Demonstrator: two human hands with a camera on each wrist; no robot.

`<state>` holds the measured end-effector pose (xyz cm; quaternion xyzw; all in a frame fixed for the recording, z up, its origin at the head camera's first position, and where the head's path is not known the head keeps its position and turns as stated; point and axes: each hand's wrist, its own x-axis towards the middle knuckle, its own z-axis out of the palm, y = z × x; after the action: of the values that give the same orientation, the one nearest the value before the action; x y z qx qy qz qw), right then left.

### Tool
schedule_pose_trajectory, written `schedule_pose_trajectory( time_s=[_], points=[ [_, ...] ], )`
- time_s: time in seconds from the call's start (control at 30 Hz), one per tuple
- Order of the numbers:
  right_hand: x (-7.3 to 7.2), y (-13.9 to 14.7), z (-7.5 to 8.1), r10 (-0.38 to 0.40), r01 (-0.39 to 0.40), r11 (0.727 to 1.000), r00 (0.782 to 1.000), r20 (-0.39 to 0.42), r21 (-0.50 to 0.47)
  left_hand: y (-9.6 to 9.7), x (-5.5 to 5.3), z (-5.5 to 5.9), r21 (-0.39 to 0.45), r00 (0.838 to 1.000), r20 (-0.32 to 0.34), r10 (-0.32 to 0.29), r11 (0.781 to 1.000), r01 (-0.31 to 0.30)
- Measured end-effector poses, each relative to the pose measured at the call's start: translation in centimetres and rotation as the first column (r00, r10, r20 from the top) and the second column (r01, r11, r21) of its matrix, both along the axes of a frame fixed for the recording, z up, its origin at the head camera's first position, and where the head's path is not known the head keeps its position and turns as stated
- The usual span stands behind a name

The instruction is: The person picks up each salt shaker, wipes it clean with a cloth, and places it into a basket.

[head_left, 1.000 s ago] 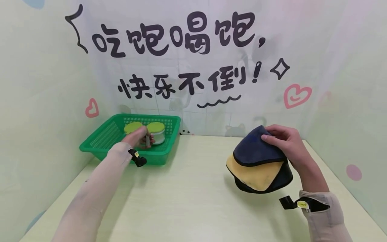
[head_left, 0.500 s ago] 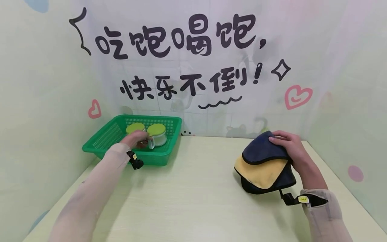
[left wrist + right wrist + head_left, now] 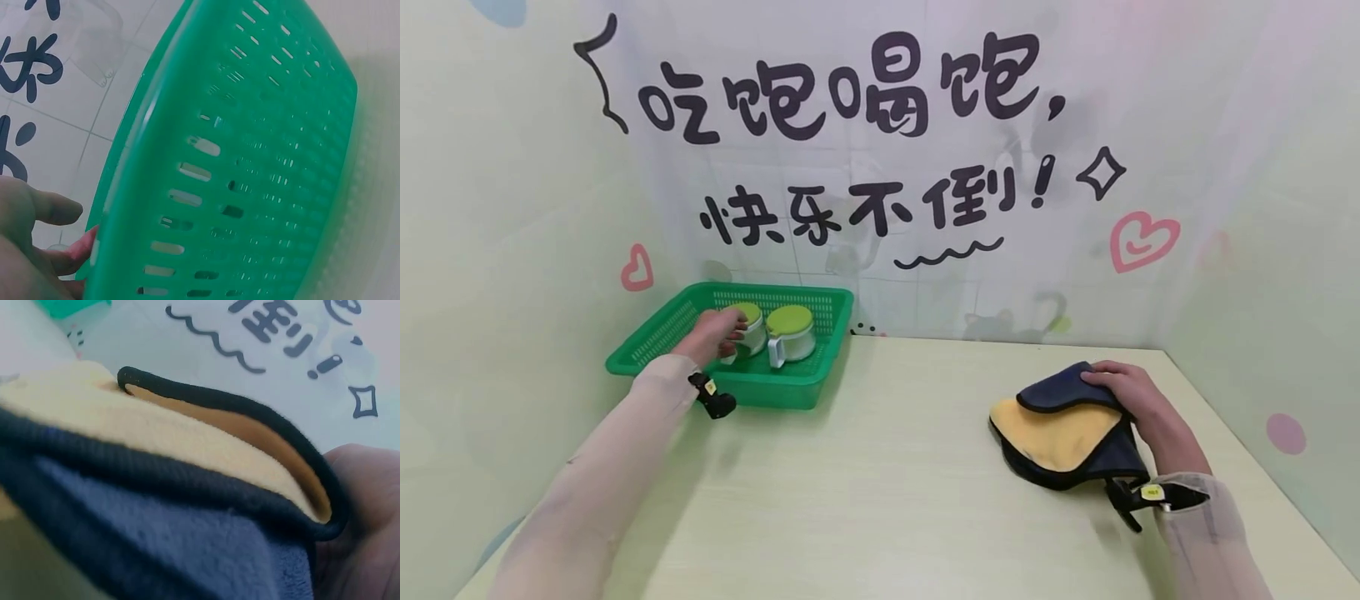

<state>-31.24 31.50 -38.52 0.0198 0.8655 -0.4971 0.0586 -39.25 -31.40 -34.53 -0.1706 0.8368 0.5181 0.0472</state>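
Observation:
Two lidded jars stand side by side in a green plastic basket (image 3: pixel 782 393) at the back left. Both have yellow-green lids; the right jar (image 3: pixel 792 333) turns its white handle to the front. My left hand (image 3: pixel 711 332) is over the basket beside the left jar (image 3: pixel 754 336) and partly hides it. In the left wrist view its thumb (image 3: pixel 57 208) and fingers stand apart, holding nothing visible. At the right, my right hand (image 3: pixel 1141 396) pinches a folded cloth (image 3: pixel 1056 435), navy on one side and yellow on the other, edged in black. Whether the cloth's underside touches the table is unclear.
A pale wooden table (image 3: pixel 880 500) lies under everything. Behind it hangs a printed wall sheet (image 3: pixel 880 275) with large dark lettering. Side walls border the table at left and right. A black wrist camera (image 3: pixel 713 398) is strapped to my left sleeve.
My left hand has moved left from the right jar's handle to the left jar. The right hand has lowered the cloth towards the table and slightly to the right.

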Motion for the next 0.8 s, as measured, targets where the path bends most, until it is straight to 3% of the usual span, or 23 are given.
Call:
schedule_pose_trajectory(
  time_s=[0.27, 0.47, 0.67, 0.8],
  points=[
    [0.2, 2.6, -1.0, -0.021, 0.01, 0.981, 0.998, 0.057, 0.192, 0.3, 0.7, 0.2, -0.054, 0.995, -0.086, 0.041, 0.997, -0.046],
    [0.6, 3.9, -2.0, -0.041, 0.012, 0.965, 0.994, 0.103, 0.262, -0.2, 1.0, 0.4, -0.106, 0.983, -0.163, 0.084, 0.989, -0.102],
    [0.8, 3.7, -2.6, -0.073, 0.042, 0.963, 0.991, 0.109, 0.267, -0.5, 1.6, 0.9, -0.139, 0.986, -0.146, 0.076, 0.985, -0.097],
    [1.2, 3.5, -2.8, -0.076, 0.039, 0.95, 0.991, 0.11, 0.309, -0.4, 1.7, 1.1, -0.231, 0.989, -0.123, 0.08, 0.967, -0.107]
  ],
)
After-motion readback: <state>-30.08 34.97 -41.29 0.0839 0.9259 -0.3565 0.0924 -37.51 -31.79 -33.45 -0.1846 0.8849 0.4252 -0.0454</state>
